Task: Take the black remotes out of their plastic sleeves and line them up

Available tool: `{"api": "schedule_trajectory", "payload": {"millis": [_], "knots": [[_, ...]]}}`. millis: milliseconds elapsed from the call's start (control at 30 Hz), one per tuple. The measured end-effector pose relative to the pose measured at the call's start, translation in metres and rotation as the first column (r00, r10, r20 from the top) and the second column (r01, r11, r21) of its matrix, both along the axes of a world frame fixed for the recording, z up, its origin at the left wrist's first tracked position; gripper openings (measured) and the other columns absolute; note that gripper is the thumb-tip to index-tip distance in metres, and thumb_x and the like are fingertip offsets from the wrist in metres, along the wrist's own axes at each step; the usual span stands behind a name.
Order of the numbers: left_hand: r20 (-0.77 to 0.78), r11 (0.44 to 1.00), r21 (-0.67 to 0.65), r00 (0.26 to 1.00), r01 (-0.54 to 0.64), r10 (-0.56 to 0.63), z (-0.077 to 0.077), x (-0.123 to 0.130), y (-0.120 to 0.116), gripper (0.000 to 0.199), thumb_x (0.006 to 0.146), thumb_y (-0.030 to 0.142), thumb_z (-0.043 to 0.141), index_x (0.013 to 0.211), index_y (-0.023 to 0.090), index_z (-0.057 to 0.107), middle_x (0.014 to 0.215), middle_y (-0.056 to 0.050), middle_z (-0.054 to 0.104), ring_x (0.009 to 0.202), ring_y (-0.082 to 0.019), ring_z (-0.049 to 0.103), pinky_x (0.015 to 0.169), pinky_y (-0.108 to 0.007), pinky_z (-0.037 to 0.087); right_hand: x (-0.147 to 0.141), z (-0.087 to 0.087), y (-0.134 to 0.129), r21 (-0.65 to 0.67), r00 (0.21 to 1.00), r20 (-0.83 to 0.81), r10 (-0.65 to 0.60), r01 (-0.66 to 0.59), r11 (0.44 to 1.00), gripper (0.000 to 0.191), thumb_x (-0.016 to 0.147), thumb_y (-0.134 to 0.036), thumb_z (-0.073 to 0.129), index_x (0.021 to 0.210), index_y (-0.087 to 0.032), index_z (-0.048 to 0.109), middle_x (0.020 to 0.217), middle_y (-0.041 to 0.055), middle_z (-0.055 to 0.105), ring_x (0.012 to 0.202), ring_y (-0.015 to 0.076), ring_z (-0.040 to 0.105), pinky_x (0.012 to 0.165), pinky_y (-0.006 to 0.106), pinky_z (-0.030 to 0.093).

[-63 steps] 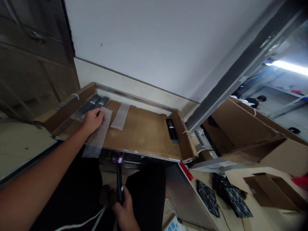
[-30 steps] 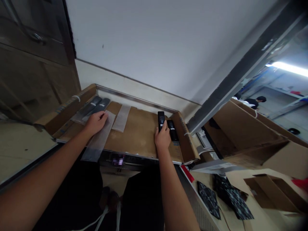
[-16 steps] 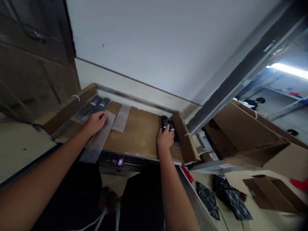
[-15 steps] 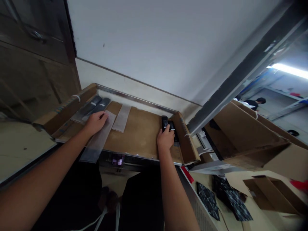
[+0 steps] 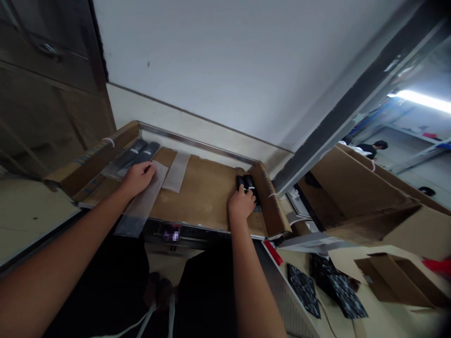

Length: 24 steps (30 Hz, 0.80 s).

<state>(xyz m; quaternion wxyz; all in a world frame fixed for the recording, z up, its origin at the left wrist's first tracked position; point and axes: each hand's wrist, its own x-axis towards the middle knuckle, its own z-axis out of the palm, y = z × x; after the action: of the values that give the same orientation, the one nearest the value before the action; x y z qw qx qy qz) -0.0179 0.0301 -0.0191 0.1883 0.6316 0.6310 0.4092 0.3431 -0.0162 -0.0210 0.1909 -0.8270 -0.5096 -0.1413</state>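
Note:
My left hand [image 5: 140, 178] is closed in a pinch on the upper end of a long translucent plastic sleeve [image 5: 141, 206], whose lower end hangs over the tray's front edge. My right hand [image 5: 241, 203] has its fingers curled over two slim black items [image 5: 249, 182] with white bands, side by side at the tray's right wall; their lower parts are partly hidden. Left of my left hand lie two dark banded items in clear sleeves [image 5: 148, 151]. A shorter translucent sleeve [image 5: 176, 173] rests flat between my hands.
The cardboard-lined tray [image 5: 204, 197] has raised side walls and stands against a white wall [image 5: 211, 70]. To the right are a large open carton [image 5: 362, 197], a smaller carton [image 5: 401, 281] and dark patterned pouches [image 5: 338, 286]. Farther back, a person [image 5: 369, 149] is partly visible.
The two black items at the right now lie level; before, the left one stuck out farther toward the back. My right hand shifted slightly with them. My left hand still pinches the sleeve.

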Motion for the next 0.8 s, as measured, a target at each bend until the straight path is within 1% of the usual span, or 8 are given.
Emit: {"api": "schedule_trajectory", "payload": {"millis": [100, 300, 500, 633, 800], "knots": [[0.008, 1.000, 0.004, 1.000, -0.002, 0.002, 0.0009, 0.0007, -0.0001, 0.034, 0.088, 0.048, 0.046, 0.083, 0.021, 0.066, 0.069, -0.001, 0.062, 0.065, -0.018, 0.053, 0.060, -0.029, 0.038, -0.0006, 0.0021, -0.0023, 0.007, 1.000, 0.012, 0.020, -0.020, 1.000, 0.042, 0.095, -0.019, 0.044, 0.133, -0.019, 0.062, 0.133, 0.0241, 0.051, 0.112, 0.0358, 0.050, 0.084, 0.047, 0.043], [-0.006, 1.000, 0.023, 1.000, 0.005, -0.005, -0.0013, -0.0004, 0.0010, 0.033, 0.088, 0.046, 0.046, 0.078, 0.021, 0.065, 0.066, 0.000, 0.059, 0.063, -0.017, 0.052, 0.059, -0.029, 0.036, 0.0008, 0.0030, -0.0043, 0.081, 0.997, 0.062, 0.045, -0.050, 0.995, 0.040, 0.092, -0.013, 0.040, 0.117, -0.016, 0.071, 0.128, 0.0220, 0.055, 0.110, 0.0347, 0.048, 0.085, 0.046, 0.041], [0.004, 1.000, 0.021, 1.000, 0.002, -0.002, 0.0014, 0.0011, -0.0010, 0.034, 0.088, 0.047, 0.046, 0.077, 0.021, 0.065, 0.065, 0.000, 0.057, 0.060, -0.017, 0.050, 0.058, -0.029, 0.036, 0.0022, 0.0021, -0.0028, 0.107, 0.997, 0.029, 0.071, -0.074, 0.992, 0.040, 0.092, -0.011, 0.041, 0.117, -0.013, 0.071, 0.129, 0.0212, 0.056, 0.113, 0.0333, 0.048, 0.091, 0.043, 0.039], [0.024, 1.000, 0.016, 1.000, 0.004, -0.004, 0.0009, 0.0011, -0.0008, 0.034, 0.088, 0.048, 0.046, 0.080, 0.021, 0.066, 0.068, 0.000, 0.060, 0.063, -0.018, 0.052, 0.059, -0.029, 0.037, 0.0031, 0.0006, -0.0016, 0.104, 0.997, 0.006, 0.074, -0.074, 0.992, 0.041, 0.091, -0.010, 0.041, 0.120, -0.012, 0.070, 0.128, 0.0212, 0.059, 0.111, 0.0323, 0.050, 0.096, 0.045, 0.037], [0.020, 1.000, 0.012, 1.000, 0.002, -0.002, -0.0020, -0.0001, 0.0009, 0.035, 0.088, 0.049, 0.046, 0.079, 0.022, 0.065, 0.065, 0.000, 0.058, 0.062, -0.017, 0.051, 0.058, -0.029, 0.036, 0.0063, -0.0029, 0.0026, 0.123, 0.997, -0.032, 0.067, -0.063, 0.990, 0.042, 0.091, -0.009, 0.040, 0.119, -0.010, 0.070, 0.127, 0.0224, 0.059, 0.111, 0.0329, 0.051, 0.099, 0.047, 0.036]]}}
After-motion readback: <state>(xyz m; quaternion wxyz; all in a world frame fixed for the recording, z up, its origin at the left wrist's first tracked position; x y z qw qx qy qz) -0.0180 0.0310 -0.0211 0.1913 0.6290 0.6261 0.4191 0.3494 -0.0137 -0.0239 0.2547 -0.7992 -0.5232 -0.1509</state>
